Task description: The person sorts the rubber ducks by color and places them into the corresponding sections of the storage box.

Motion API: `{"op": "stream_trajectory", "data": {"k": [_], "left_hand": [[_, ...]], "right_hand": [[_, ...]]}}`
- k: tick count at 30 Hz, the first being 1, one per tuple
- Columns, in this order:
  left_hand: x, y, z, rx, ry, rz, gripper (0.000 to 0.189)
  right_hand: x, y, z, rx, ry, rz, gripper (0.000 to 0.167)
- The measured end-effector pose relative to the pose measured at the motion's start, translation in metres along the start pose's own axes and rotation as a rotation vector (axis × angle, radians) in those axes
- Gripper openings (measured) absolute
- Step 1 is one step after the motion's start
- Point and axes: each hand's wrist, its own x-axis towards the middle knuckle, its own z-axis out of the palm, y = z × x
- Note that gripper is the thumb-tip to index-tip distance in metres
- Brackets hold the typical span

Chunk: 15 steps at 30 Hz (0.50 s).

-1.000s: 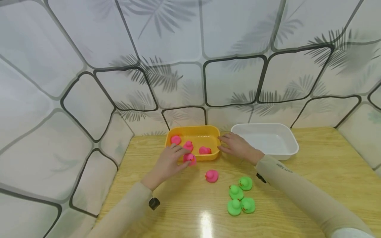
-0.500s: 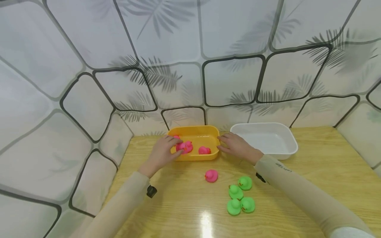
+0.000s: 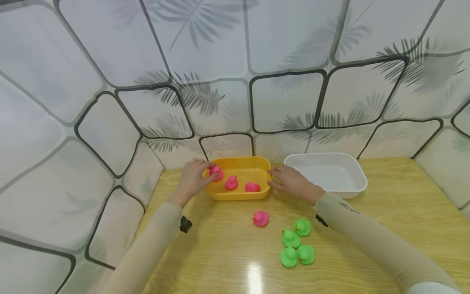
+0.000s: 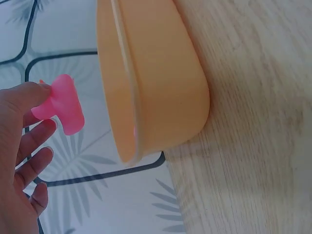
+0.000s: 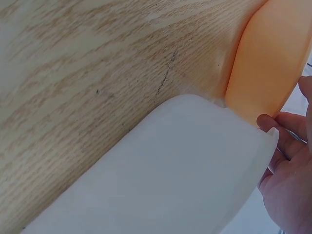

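Observation:
My left hand [image 3: 191, 179] pinches a pink rubber duck [image 4: 67, 105] between thumb and fingers, over the left end of a yellow plastic bin [image 3: 240, 196]. Two more pink ducks, one in the middle [image 3: 231, 183] and one on the right [image 3: 251, 187], lie inside that bin. At its right end, the fingertips of my right hand [image 3: 293, 182] touch the rim, with the fingers relaxed. Another pink duck [image 3: 261, 219] sits on the table in front of the bin.
Right of the yellow bin stands a white plastic bin [image 3: 345, 193], partly under my right hand. Several green rubber ducks [image 3: 291, 239] cluster on the wooden table [image 3: 220, 253], left of my right forearm. A patterned wall covering [image 3: 286, 102] rises behind the bins.
My left hand has carried the pink duck from the bin's front rim up and left to its left end. My right hand has stayed at the right rim.

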Motion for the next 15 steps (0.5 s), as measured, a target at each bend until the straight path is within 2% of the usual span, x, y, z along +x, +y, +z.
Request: {"op": "stream_trajectory", "data": {"k": [6, 15], "left_hand": [[0.005, -0.007, -0.002, 0.001, 0.022, -0.038, 0.031], [0.007, -0.012, 0.0, 0.007, -0.008, -0.069, 0.032]], "right_hand": [[0.0, 0.001, 0.002, -0.006, 0.005, -0.002, 0.047], [0.0, 0.0, 0.0, 0.002, 0.012, -0.002, 0.048]]}}
